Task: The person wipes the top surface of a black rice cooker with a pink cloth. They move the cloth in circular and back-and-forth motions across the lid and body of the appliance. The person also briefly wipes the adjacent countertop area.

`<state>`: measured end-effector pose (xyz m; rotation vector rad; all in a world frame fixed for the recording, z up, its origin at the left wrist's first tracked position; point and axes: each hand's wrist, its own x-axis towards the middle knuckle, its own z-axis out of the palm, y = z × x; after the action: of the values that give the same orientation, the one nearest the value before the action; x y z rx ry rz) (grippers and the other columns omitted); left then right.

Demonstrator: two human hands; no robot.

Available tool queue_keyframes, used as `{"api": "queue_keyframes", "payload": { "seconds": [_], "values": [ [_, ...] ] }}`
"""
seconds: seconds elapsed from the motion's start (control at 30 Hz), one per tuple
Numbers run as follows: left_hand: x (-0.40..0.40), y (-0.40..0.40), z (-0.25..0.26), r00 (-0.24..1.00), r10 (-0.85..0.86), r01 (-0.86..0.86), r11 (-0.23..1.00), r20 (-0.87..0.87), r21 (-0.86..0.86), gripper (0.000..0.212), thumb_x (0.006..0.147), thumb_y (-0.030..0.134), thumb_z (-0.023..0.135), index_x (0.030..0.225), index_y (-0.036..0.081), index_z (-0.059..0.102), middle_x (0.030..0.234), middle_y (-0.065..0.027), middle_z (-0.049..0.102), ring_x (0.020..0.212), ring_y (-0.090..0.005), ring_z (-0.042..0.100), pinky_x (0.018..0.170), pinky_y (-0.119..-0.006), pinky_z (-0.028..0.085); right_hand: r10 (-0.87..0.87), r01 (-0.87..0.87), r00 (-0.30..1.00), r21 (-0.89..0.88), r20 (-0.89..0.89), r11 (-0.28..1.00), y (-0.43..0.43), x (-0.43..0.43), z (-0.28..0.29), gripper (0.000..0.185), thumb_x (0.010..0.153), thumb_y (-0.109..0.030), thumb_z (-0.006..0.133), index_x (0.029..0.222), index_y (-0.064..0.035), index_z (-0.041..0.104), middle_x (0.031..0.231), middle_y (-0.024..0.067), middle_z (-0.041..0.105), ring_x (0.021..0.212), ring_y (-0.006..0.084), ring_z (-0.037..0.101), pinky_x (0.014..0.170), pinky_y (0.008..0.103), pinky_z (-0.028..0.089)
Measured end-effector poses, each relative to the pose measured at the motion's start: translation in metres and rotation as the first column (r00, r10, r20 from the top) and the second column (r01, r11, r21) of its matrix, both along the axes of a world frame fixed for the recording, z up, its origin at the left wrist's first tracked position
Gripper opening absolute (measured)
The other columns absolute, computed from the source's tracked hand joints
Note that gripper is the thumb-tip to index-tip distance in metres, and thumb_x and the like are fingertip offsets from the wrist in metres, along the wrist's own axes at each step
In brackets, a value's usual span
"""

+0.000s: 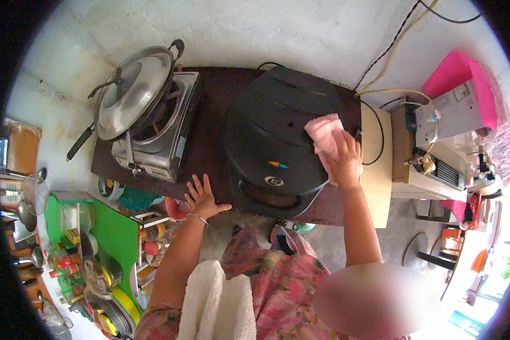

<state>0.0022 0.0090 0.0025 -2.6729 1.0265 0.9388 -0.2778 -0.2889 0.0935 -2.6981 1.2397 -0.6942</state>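
Fingers closed over a folded pink cloth (325, 132), my right hand (345, 163) presses it on the right side of a black electric griddle's closed lid (276, 127). The lid carries an oval badge, two small lights and a front handle. My left hand (204, 197), with a bracelet at its wrist, is spread, palm down, at the front edge of the dark brown table (210, 127), left of the griddle, and holds nothing. A gas stove (163, 148) stands at the table's left end. A wok with a domed metal lid (131, 95) leans tilted on it.
A light wooden board (376, 170) adjoins the table at right, with cords and a pink box (459, 80) beyond. At lower left a green rack (110, 238) holds bottles and pans. Ladles hang at far left. A white towel (216, 301) lies across my front. The wall runs behind the table.
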Motion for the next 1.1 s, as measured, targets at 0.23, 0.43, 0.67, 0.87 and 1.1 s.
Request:
{"api": "queue_keyframes", "payload": {
  "seconds": [0.23, 0.43, 0.67, 0.87, 1.1],
  "values": [
    [-0.001, -0.003, 0.006, 0.999, 0.016, -0.017, 1.0, -0.042, -0.012, 0.146, 0.054, 0.072, 0.077, 0.151, 0.014, -0.017, 0.154, -0.0252, -0.021, 0.141, -0.0503, -0.015, 0.107, -0.07, 0.006, 0.151, -0.155, 0.984, -0.04, -0.098, 0.987, 0.096, -0.025, -0.003, 0.054, 0.073, -0.032, 0.07, 0.122, -0.014, 0.058, 0.126, 0.0114, 0.053, 0.105, 0.0341, 0.052, 0.087, 0.0452, 0.043],
    [-0.002, -0.002, 0.006, 0.999, 0.021, -0.022, 0.999, -0.037, -0.024, 0.146, 0.054, 0.071, 0.077, 0.151, 0.013, -0.016, 0.154, -0.0255, -0.021, 0.141, -0.0502, -0.015, 0.108, -0.07, 0.004, 0.353, -0.364, 0.931, -0.138, -0.094, 0.921, 0.128, 0.018, 0.008, 0.046, 0.072, -0.02, 0.064, 0.118, -0.0203, 0.063, 0.124, 0.0082, 0.056, 0.097, 0.0276, 0.056, 0.08, 0.0405, 0.045],
    [-0.002, -0.001, 0.007, 0.998, 0.045, -0.047, 0.997, -0.045, -0.06, 0.146, 0.052, 0.068, 0.08, 0.152, 0.015, -0.013, 0.155, -0.0239, -0.019, 0.142, -0.0488, -0.014, 0.107, -0.07, 0.003, 0.475, -0.483, 0.875, -0.101, -0.097, 0.87, 0.123, 0.094, 0.02, 0.046, 0.072, -0.02, 0.066, 0.118, -0.0177, 0.06, 0.118, 0.0072, 0.054, 0.094, 0.0263, 0.053, 0.076, 0.0401, 0.044],
    [-0.002, -0.002, 0.01, 0.998, 0.045, -0.048, 0.997, -0.05, -0.061, 0.144, 0.053, 0.068, 0.079, 0.152, 0.015, -0.011, 0.155, -0.024, -0.018, 0.142, -0.0488, -0.013, 0.107, -0.07, 0.004, 0.464, -0.476, 0.877, -0.091, -0.128, 0.875, 0.107, 0.159, 0.016, 0.054, 0.063, -0.022, 0.077, 0.114, -0.0179, 0.061, 0.114, 0.0052, 0.053, 0.095, 0.0261, 0.053, 0.078, 0.041, 0.043],
    [-0.003, -0.001, 0.003, 0.998, 0.039, -0.041, 0.998, -0.046, -0.049, 0.147, 0.053, 0.068, 0.079, 0.151, 0.016, -0.017, 0.155, -0.0243, -0.02, 0.141, -0.0499, -0.014, 0.107, -0.07, 0.004, 0.429, -0.441, 0.89, -0.057, -0.152, 0.896, 0.078, 0.221, 0.009, 0.042, 0.071, -0.023, 0.072, 0.111, -0.0164, 0.062, 0.111, 0.006, 0.056, 0.1, 0.0263, 0.053, 0.081, 0.0411, 0.043]
  ]
}}
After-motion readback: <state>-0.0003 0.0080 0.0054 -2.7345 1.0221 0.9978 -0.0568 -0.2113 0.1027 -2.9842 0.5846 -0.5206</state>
